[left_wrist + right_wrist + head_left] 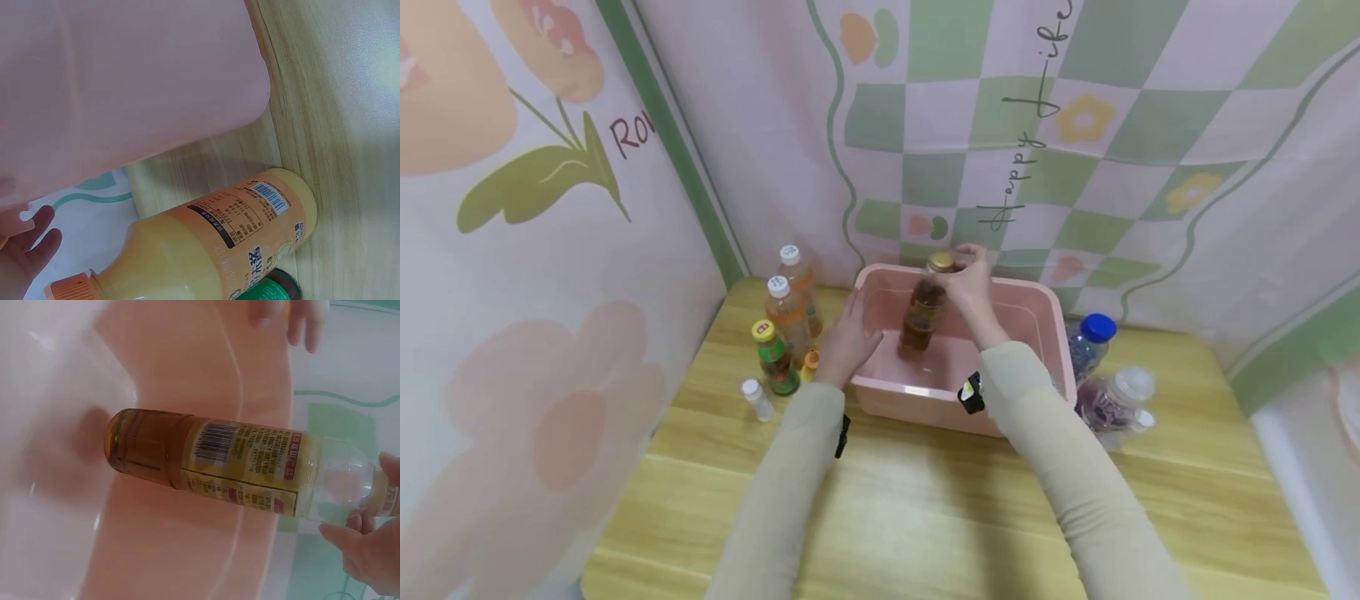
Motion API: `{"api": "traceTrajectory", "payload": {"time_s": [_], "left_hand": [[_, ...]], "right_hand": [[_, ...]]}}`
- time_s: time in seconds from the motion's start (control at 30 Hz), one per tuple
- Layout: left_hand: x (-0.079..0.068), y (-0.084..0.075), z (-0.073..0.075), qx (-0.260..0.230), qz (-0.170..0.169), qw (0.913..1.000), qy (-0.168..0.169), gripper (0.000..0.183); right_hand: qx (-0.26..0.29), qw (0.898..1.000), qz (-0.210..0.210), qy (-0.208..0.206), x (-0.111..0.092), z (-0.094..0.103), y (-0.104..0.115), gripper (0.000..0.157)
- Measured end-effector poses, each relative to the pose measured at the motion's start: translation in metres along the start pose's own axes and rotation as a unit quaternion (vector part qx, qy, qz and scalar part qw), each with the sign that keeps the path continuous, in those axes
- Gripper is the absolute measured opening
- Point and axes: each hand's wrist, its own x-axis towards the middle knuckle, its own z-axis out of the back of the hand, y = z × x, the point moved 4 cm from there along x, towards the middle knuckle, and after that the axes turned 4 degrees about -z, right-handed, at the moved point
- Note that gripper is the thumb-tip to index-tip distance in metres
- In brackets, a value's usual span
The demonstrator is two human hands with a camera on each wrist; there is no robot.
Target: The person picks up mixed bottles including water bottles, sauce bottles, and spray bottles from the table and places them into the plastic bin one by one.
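My right hand (972, 287) grips a clear bottle (244, 462) by its neck, just below the gold cap (942, 261). Amber liquid fills its lower part, and a yellow label with a barcode wraps the middle. The bottle hangs slightly tilted within the pink plastic tub (925, 404), its base close over the tub's floor. At the tub's left rim is my left hand (847, 342), fingers extended and thumb toward the inside. In the left wrist view, a yellow bottle with an orange cap (181, 250) stands beside the tub, below that hand's fingers (44, 250).
Left of the tub stand two white-capped bottles (788, 312), a green-labelled bottle with a yellow cap (775, 358) and a small white-capped bottle (758, 402). A blue-lidded jar (1090, 342) and a jar with purple contents (1112, 400) stand on the right. Patterned curtain (947, 108) hangs behind.
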Motion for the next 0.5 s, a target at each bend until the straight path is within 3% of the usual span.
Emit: {"api": "traceTrajectory", "payload": {"time_s": [0.23, 0.5], "left_hand": [[-0.001, -0.001, 0.003, -0.01, -0.014, 0.9996, -0.023, 0.073], [0.0, 0.002, 0.0, 0.001, 0.004, 1.0, -0.006, 0.072]], "right_hand": [[0.029, 1.0, 0.002, 0.008, 0.001, -0.016, -0.009, 0.064], [0.03, 1.0, 0.002, 0.004, 0.001, -0.029, -0.014, 0.064]]}}
